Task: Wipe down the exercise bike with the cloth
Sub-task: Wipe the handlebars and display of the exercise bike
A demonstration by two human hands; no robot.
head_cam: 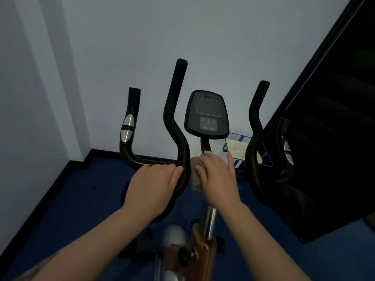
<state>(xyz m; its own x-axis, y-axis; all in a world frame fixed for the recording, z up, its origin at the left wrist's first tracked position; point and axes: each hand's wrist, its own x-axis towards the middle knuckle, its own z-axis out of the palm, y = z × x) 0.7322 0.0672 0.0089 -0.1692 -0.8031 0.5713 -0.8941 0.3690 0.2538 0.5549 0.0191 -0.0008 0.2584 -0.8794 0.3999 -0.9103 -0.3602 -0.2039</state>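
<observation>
The exercise bike fills the middle of the head view, with black curved handlebars and a console with a grey screen. My left hand grips the handlebar at the bend of the left inner bar. My right hand lies with straight fingers on a grey cloth and presses it onto the centre of the handlebar, just below the console stem. Most of the cloth is hidden under the hand.
A silver post and an orange-brown frame with a black knob run down toward me. A tall dark panel stands at the right. A white-and-blue box lies behind the bars. Blue floor, pale walls.
</observation>
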